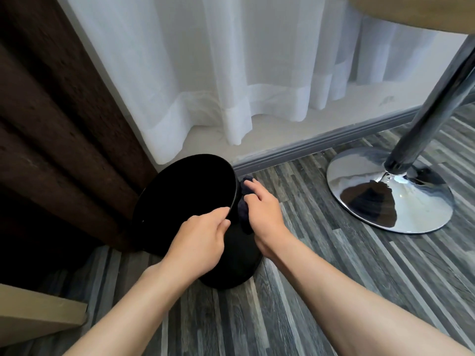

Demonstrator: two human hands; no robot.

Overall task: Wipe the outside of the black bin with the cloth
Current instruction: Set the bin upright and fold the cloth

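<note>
The black bin (180, 201) stands on the wood-look floor, tilted toward the left with its open mouth facing up. My left hand (200, 240) grips the near rim, thumb over the edge. My right hand (262, 211) presses a dark cloth (243, 217) flat against the bin's right outer side, just below the rim. Only bits of the cloth show above the fingertips and under the palm. The bin's lower part is partly hidden behind my left hand.
A brown curtain (59, 140) hangs right behind the bin on the left, a white sheer curtain (231, 73) behind it. A chrome table base (385, 194) with its pole stands to the right. A grey skirting board (321, 142) runs along the wall. A wooden furniture corner (38, 312) sits lower left.
</note>
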